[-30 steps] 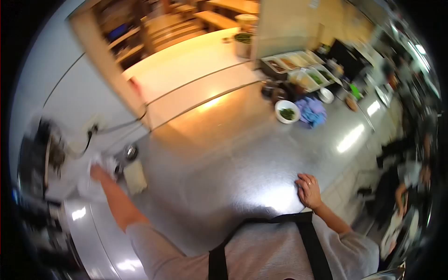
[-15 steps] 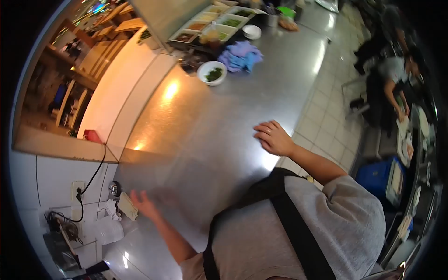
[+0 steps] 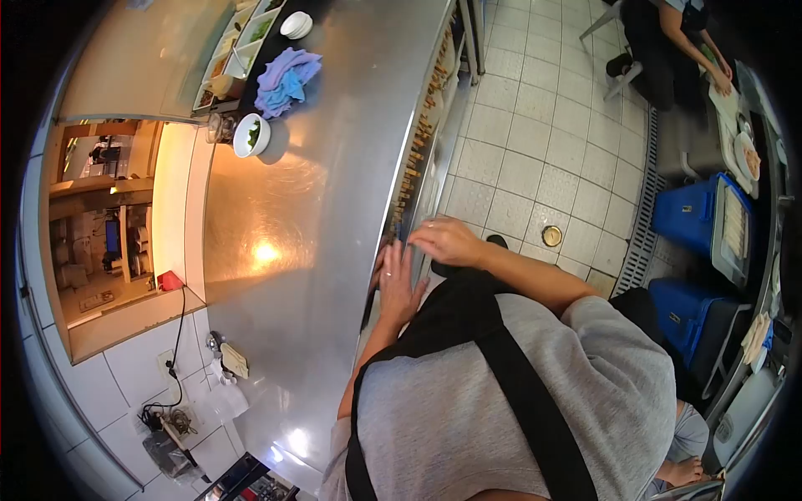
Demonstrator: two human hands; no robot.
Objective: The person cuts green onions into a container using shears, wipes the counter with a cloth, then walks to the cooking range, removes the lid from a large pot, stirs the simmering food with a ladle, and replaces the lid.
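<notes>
The left hand (image 3: 399, 288), fingers spread, has joined the curled right hand (image 3: 449, 242), whose grip is unclear, beside the steel table (image 3: 334, 209), where edge contact could scrape knuckles.

Steel counter (image 3: 342, 142): I see amber glare midway, white glare low
Floor tiles (image 3: 528, 113): brightly lit to me
Picture edges: curved, black-cornered

The counter (image 3: 351, 108) is smooth metal, glossy with faint swirled scuffs. The apron (image 3: 447, 313) is matt black cloth; the shirt (image 3: 443, 417), soft, matt, finely textured fabric. The rag (image 3: 286, 81) is crumpled cloth. The bowl (image 3: 244, 144) looks smooth and glossy, the bin (image 3: 689, 213) plastic. Floor tiles (image 3: 522, 159) have a slight sheen.
</notes>
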